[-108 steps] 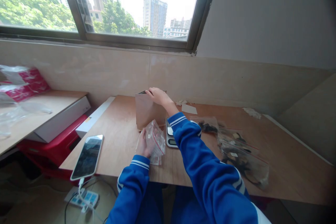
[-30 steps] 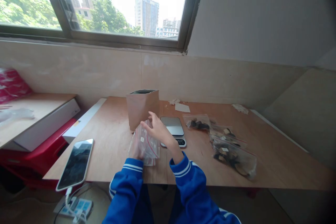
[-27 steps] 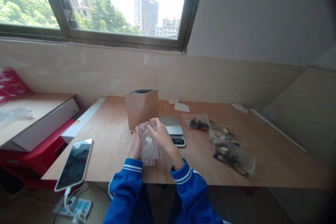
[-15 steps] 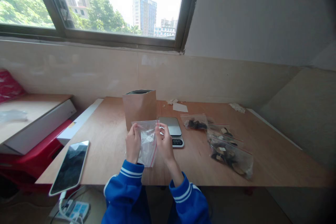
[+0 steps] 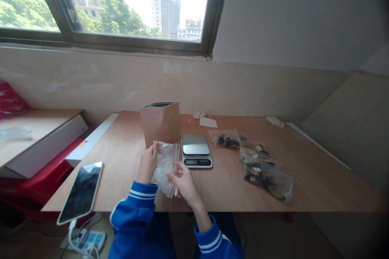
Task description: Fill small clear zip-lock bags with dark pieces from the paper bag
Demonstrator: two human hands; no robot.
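A clear zip-lock bag (image 5: 164,166) with a red seal line down its right edge is held up between both hands. My left hand (image 5: 148,164) is closed on the bag's upper left edge. Closed on its right side near the red line is my right hand (image 5: 184,182), thumb on the front. I cannot make out whether anything lies inside the bag. Just behind it stands an open brown paper pouch (image 5: 161,123). A kitchen scale (image 5: 196,149) with a silver plate sits to the right of the bag, untouched.
Several zip-lock bags with dark contents (image 5: 266,174) lie on the right of the wooden table (image 5: 225,194). A white card (image 5: 208,122) rests near the wall. At the left edge is a tablet (image 5: 81,192) with a cable, above a power strip (image 5: 91,240).
My right hand has slid down the bag's right side, from the top corner to lower down. The bag has tilted and shifted slightly left, uncovering the scale's display.
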